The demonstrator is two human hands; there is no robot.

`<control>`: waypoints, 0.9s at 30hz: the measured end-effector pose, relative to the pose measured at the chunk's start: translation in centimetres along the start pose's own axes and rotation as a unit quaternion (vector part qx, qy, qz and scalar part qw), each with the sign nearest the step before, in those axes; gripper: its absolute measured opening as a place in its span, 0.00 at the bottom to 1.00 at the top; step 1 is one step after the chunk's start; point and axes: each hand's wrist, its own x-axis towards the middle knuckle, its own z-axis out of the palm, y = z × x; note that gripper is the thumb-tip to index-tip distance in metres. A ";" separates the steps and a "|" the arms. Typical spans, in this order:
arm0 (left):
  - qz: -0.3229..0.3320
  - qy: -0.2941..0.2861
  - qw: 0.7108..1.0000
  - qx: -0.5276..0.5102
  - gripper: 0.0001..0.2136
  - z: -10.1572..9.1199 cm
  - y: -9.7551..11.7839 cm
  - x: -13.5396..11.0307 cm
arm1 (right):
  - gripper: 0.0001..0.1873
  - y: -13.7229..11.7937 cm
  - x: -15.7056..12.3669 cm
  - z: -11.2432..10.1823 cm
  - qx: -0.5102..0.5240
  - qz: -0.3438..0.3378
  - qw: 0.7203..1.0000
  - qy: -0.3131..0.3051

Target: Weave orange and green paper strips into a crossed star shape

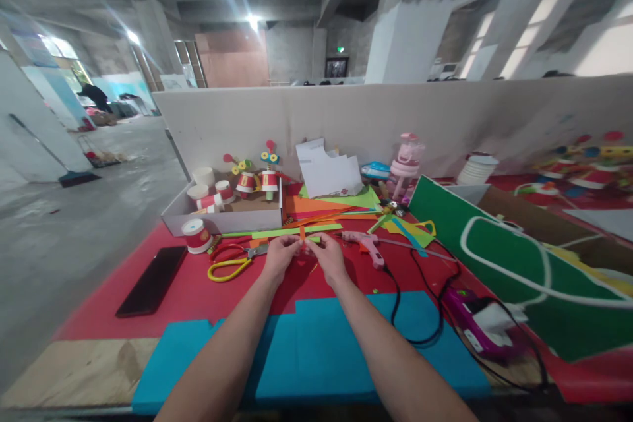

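Observation:
My left hand (pixel 281 256) and my right hand (pixel 326 257) meet over the red table covering, fingertips pinched close together. A small orange paper strip (pixel 302 233) stands up between them, and my left fingers close on its lower part. At my right fingertips is a short green paper piece (pixel 313 239); whether it is joined to the orange strip is hard to see. Scissors with yellow and red handles (pixel 230 269) lie just left of my left hand. To the right of my right hand rests a pink hot glue gun (pixel 366 247).
A white box (pixel 222 221) holds paper cups and cup figures. Coloured paper strips (pixel 326 214) lie behind my hands. A black phone (pixel 151 281) is at left, blue sheets (pixel 316 349) in front. Cables (pixel 413 341), a purple power strip (pixel 477 326) and a green board (pixel 494 264) occupy the right.

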 end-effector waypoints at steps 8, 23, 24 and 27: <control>-0.011 0.004 1.000 -0.022 0.14 -0.2 -0.3 0.3 | 0.18 -0.2 0.1 -0.2 0.073 0.011 0.997 0.013; -0.035 -0.018 0.996 -0.079 0.12 0.1 0.0 0.1 | 0.20 -0.1 -0.2 0.0 0.166 0.098 0.978 -0.086; -0.036 -0.017 0.996 -0.079 0.12 0.1 -0.1 0.1 | 0.20 -0.1 -0.3 0.1 0.164 0.097 0.978 -0.088; -0.034 -0.026 0.996 -0.078 0.13 0.0 -0.2 0.1 | 0.20 -0.1 -0.3 0.1 0.158 0.095 0.979 -0.081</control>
